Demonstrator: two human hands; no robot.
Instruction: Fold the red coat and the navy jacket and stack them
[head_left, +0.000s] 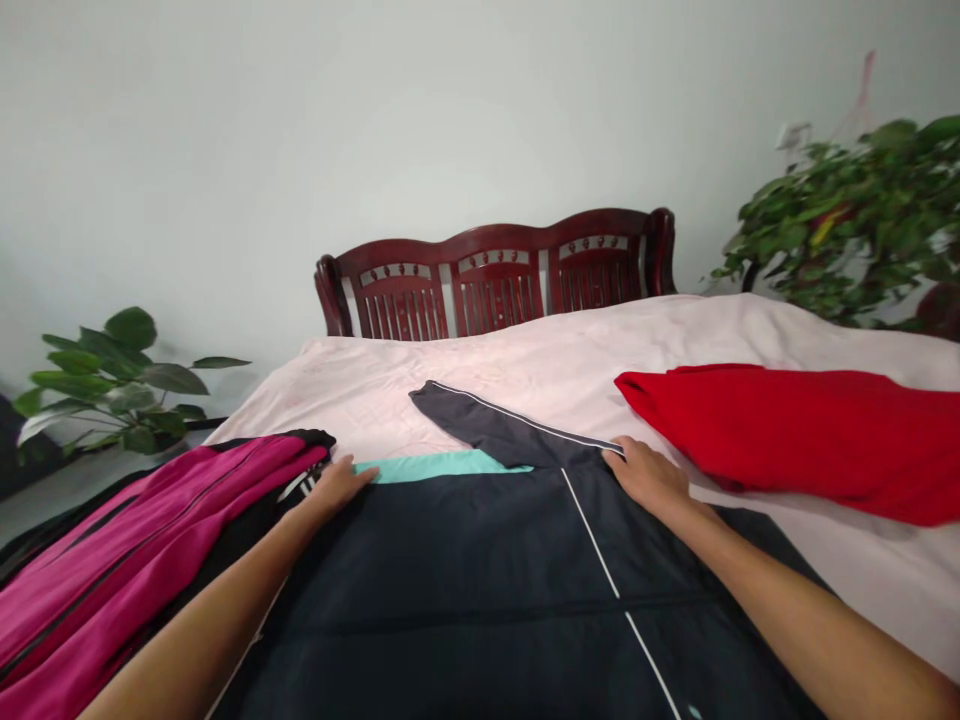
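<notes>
A dark navy garment (465, 570) with a thin white stripe and a teal band (435, 466) lies spread on the bed in front of me. A grey part of it (495, 430) is folded across its far edge. My left hand (337, 485) lies flat on the garment's far left corner, fingers stretched out beside the teal band. On the far right corner rests my right hand (649, 475), with its fingers curled over the edge where the grey fold meets the navy cloth.
A magenta and black garment (112, 560) lies at the left, a red garment (810, 430) at the right, both on the pale pink bedsheet (540, 360). A dark red wooden headboard (495, 275) stands behind. Potted plants flank the bed at left (112, 380) and right (862, 220).
</notes>
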